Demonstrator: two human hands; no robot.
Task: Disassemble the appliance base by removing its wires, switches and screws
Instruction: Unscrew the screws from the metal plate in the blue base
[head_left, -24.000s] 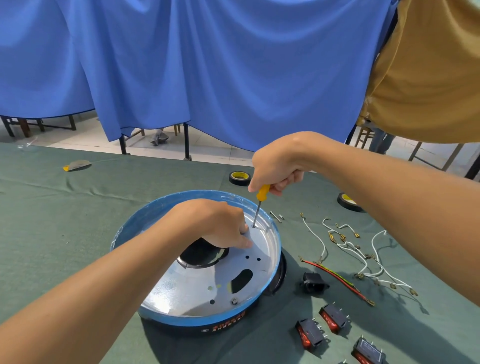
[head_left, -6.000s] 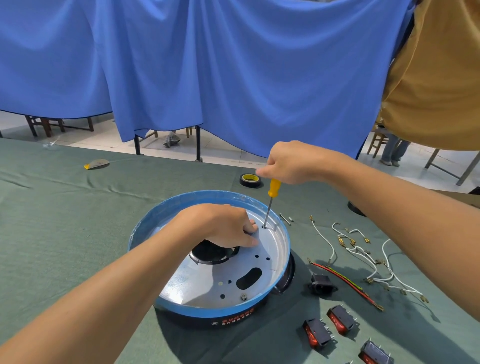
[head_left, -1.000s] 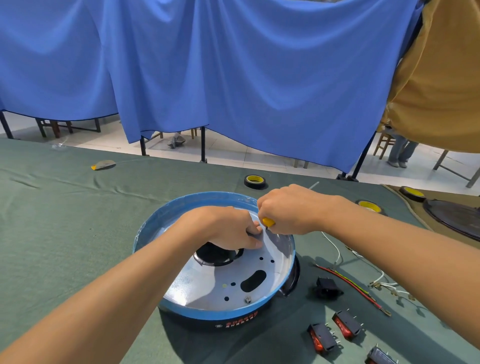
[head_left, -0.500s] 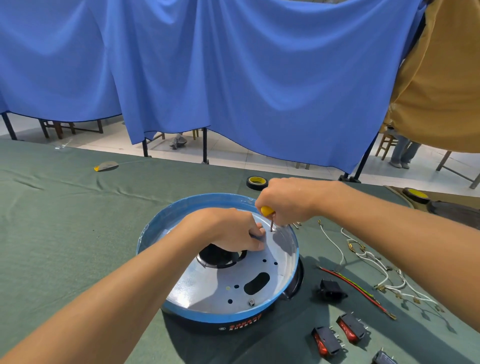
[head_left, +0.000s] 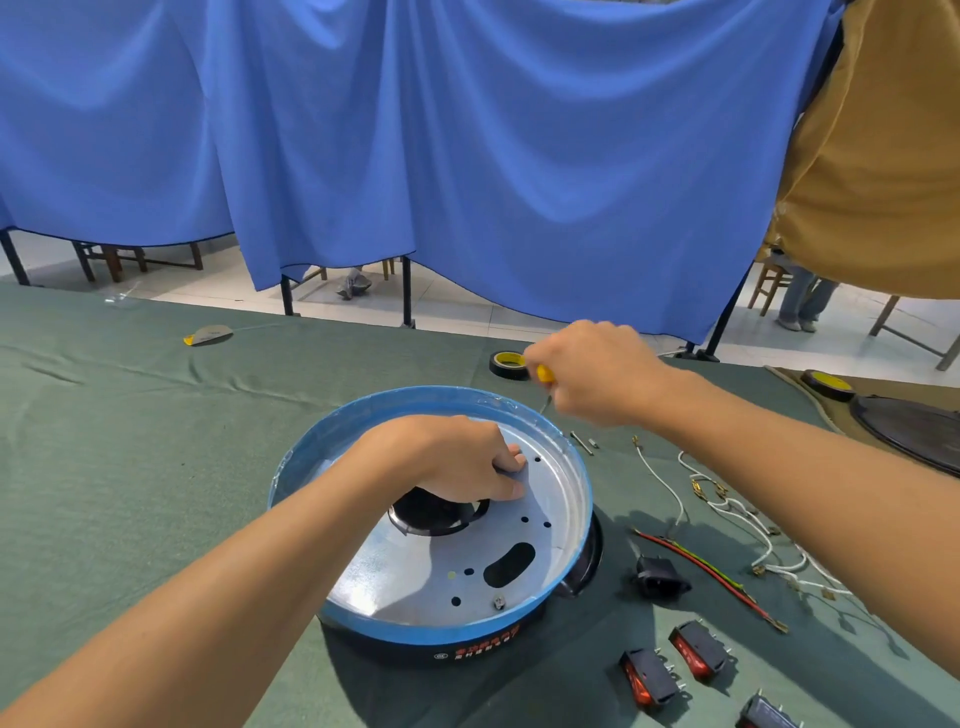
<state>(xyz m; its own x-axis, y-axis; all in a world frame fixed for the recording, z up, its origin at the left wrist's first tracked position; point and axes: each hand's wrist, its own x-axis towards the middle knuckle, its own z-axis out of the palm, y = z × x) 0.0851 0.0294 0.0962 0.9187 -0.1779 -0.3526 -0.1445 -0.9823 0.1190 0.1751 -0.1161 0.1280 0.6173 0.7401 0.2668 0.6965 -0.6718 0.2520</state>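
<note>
The appliance base (head_left: 415, 633) sits mid-table on the green cloth (head_left: 130, 441). The orange print (head_left: 485, 650) on its black band at 6 o'clock is too small to read. The left hand (head_left: 467, 462) rests on the metal plate (head_left: 415, 582) with fingers curled; I can't tell if it pinches anything. At 1 o'clock the right hand (head_left: 597, 374) clenches a yellow-handled screwdriver (head_left: 544, 374).

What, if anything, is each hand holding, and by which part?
The right hand grips the screwdriver by its yellow handle. The left hand rests on the base's metal plate; whether it pinches anything cannot be told.
</note>
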